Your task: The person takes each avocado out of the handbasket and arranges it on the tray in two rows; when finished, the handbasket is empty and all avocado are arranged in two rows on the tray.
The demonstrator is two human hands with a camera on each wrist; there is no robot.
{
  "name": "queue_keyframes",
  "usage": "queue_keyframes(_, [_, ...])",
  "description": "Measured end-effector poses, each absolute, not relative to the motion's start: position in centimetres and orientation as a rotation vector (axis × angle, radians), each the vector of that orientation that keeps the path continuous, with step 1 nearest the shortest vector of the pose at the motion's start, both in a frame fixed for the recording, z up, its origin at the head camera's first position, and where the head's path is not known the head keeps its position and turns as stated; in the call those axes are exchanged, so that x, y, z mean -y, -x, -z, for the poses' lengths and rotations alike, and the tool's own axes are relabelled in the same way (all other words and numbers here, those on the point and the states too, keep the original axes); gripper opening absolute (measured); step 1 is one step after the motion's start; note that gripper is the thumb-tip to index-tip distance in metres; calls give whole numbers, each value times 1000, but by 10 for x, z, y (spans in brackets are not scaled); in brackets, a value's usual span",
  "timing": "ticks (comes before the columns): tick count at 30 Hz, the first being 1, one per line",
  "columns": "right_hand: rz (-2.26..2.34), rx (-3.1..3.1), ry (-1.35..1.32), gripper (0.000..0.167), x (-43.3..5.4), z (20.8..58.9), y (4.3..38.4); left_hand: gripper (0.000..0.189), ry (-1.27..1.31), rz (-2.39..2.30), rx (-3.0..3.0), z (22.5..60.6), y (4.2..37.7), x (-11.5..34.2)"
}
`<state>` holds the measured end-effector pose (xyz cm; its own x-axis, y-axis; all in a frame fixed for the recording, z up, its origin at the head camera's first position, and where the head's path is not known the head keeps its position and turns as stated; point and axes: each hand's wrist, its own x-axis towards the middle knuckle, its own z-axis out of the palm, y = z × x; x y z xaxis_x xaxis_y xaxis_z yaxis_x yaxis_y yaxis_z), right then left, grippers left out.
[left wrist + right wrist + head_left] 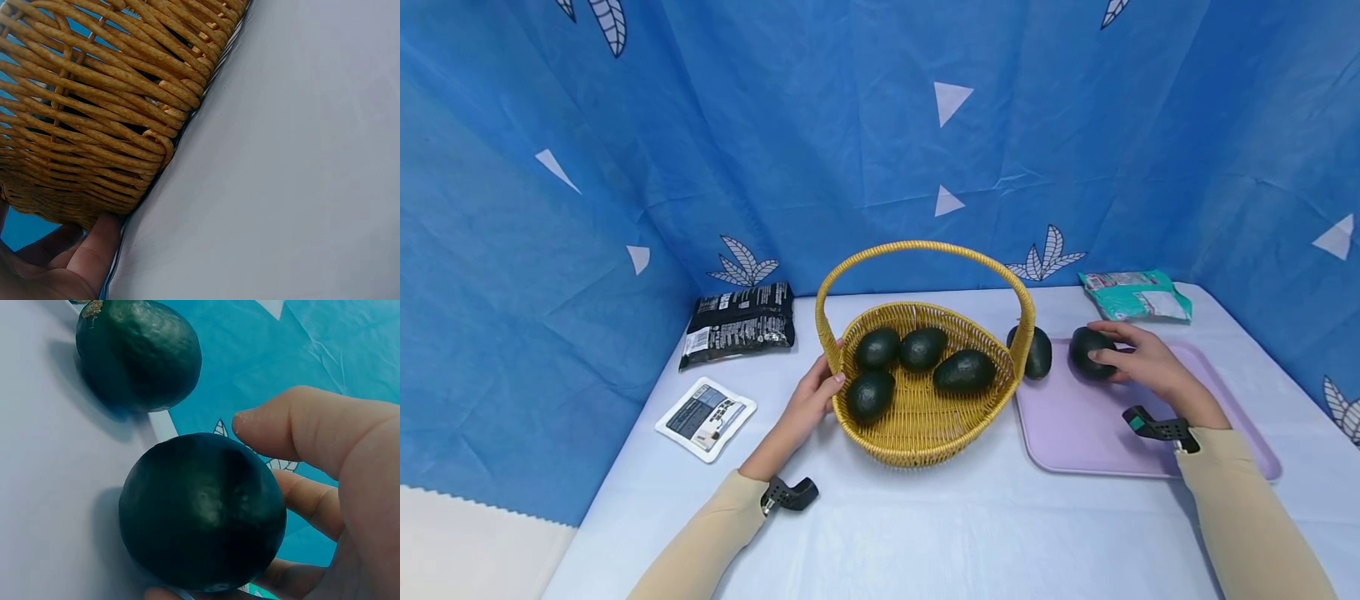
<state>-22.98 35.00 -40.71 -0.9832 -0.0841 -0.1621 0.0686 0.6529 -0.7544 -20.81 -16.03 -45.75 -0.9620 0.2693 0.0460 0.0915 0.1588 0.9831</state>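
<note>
My left hand (811, 398) holds the left side of a yellow wicker basket (910, 454), its thumb on the rim near the handle's foot. In the left wrist view the fingers meet the basket's woven side (94, 112). Several dark green avocados (965, 372) lie inside the basket. At the right, my right hand (1150, 367) has thumb and fingers around an avocado (203, 512) at the back left of a lilac tray (1090, 433). Another avocado (1038, 354) lies at the tray's left edge, partly hidden by the basket handle.
A black packet (741, 323) and a white sachet (706, 419) lie left of the basket. Behind the tray is a teal packet (1138, 296). A blue patterned curtain (865, 150) closes off the white table's back and sides. The basket's tall handle (925, 246) arches above it.
</note>
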Motion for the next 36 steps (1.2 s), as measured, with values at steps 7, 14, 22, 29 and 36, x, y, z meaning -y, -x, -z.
queue_keyframes(7, [1244,-2686,23,72,-352,406,228,61,-345,-1911,-2291,458,208,160])
queue_keyframes(14, [1223,-2713,48,73,-358,402,226,61,-355,-1912,-2283,457,208,160])
queue_keyframes(22, [1206,-2702,58,67,-351,408,229,61,-349,-1911,-2286,457,208,160])
queue_keyframes(29, [1203,-2749,-12,64,-354,407,228,61,-364,-1920,-2284,457,208,160])
queue_keyframes(36, [1177,-2737,-4,71,-359,406,229,61,-371,-1920,-2282,457,207,160])
